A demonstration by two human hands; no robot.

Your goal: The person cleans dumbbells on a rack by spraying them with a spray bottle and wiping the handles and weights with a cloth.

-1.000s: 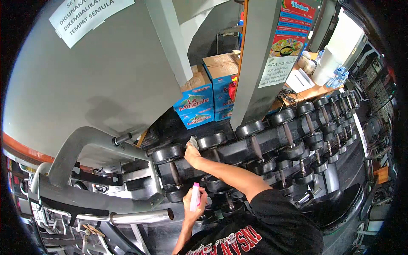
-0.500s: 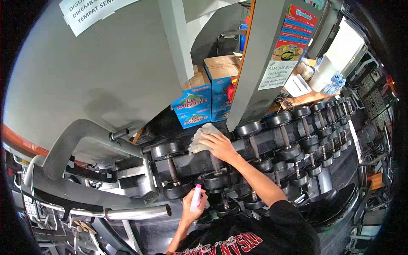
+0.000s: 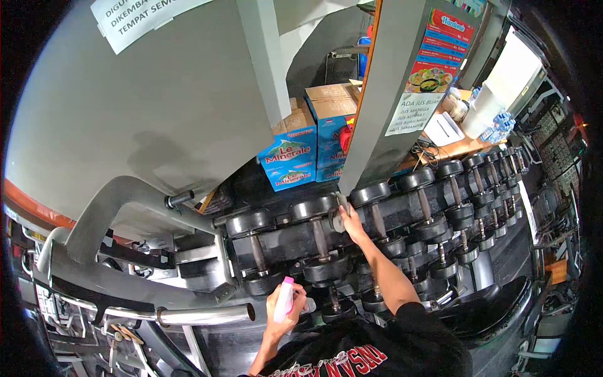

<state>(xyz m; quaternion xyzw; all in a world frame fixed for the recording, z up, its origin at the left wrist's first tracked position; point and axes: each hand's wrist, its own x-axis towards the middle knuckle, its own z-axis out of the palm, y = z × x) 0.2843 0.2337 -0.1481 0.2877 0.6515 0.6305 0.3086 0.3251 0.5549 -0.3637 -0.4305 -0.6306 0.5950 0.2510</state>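
Observation:
Black dumbbells with metal handles lie in rows on a rack. My right hand (image 3: pixel 352 225) holds a grey cloth (image 3: pixel 342 212) against the side of a dumbbell (image 3: pixel 320 242), between it and the neighbouring dumbbell (image 3: pixel 377 220) to the right. Near the lower end of the leftmost dumbbell (image 3: pixel 257 252), my left hand (image 3: pixel 282 309) is wrapped round a pink and white bottle (image 3: pixel 285 299). The lower part of this bottle is partly hidden by the fingers.
Blue and brown cartons (image 3: pixel 289 151) are stacked behind the rack. A grey pillar (image 3: pixel 383 100) with posters rises beside them. Grey machine tubing (image 3: pixel 94 220) stands at left, a black padded bench (image 3: pixel 490 308) at lower right, and a wooden counter (image 3: pixel 461 146) at upper right.
My right hand has moved right with the cloth, off the top of the second dumbbell to its right side. My left hand keeps the bottle, now tilted slightly differently.

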